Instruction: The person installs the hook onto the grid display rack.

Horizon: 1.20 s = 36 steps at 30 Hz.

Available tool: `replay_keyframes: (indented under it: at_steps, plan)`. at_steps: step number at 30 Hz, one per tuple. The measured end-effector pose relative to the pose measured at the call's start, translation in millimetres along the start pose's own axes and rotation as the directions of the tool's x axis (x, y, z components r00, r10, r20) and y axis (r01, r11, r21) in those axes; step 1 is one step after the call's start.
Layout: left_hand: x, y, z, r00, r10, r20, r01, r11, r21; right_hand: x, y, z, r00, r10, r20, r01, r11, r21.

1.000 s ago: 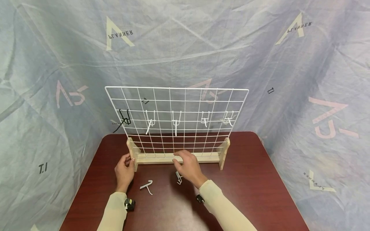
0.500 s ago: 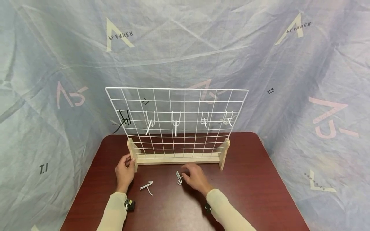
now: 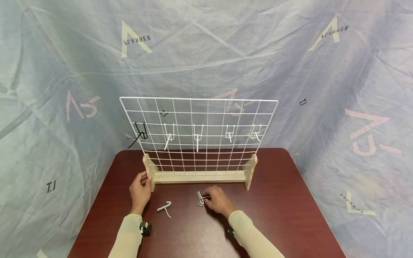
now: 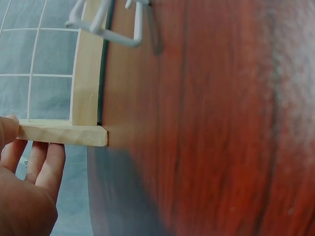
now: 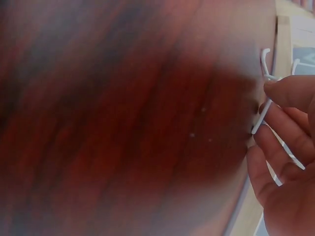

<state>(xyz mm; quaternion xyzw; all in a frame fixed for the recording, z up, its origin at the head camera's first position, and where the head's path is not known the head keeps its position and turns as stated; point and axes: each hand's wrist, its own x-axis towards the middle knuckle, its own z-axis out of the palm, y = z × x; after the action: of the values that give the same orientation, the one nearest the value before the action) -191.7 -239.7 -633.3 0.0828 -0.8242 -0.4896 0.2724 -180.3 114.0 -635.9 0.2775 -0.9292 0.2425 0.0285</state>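
My left hand (image 3: 141, 193) grips the left wooden end piece (image 3: 148, 171) of a stand. In the left wrist view the thumb lies on one face of that end piece (image 4: 69, 134) and the fingers on the other. A white wire grid panel (image 3: 198, 98) stands upright in the wood. Low over the table, before the stand, my right hand (image 3: 220, 201) pinches a white wire hook (image 3: 200, 199) by its prong. The right wrist view has this hook (image 5: 266, 105) between thumb and fingers. A second white hook (image 3: 166, 207) lies on the table between the hands.
Along one row of the grid hang a black hook (image 3: 142, 134) at the left and several white hooks (image 3: 198, 138). The stand's wooden crossbar (image 3: 200, 177) runs near the back of the dark red table (image 3: 277, 215). Grey printed cloth (image 3: 200, 46) surrounds the table.
My right hand has come down from the stand's crossbar to the white hook on the table and now pinches it. The left hand keeps its hold on the end piece.
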Motion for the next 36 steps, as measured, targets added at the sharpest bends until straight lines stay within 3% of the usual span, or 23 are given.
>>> replay_keyframes:
  at_steps: [8, 18, 36]
  plan:
    - [-0.5, 2.2, 0.0, 1.0, 0.003, -0.014, -0.003, 1.0, 0.004, -3.1, -3.0, 4.4, 1.0, -0.029, -0.006, 0.028, 0.996, -0.085]
    - [0.7, 1.0, 1.2, 1.0, 0.017, -0.024, -0.017, 1.0, -0.013, -7.2, -8.0, 5.7, 1.0, -0.014, -0.015, 0.012, 0.994, -0.107]
    - [0.8, -1.0, 1.3, 1.0, -0.018, 0.008, 0.018, 1.0, 0.008, -15.6, -6.6, 4.3, 0.984, -0.013, -0.18, 0.033, 0.994, 0.107]
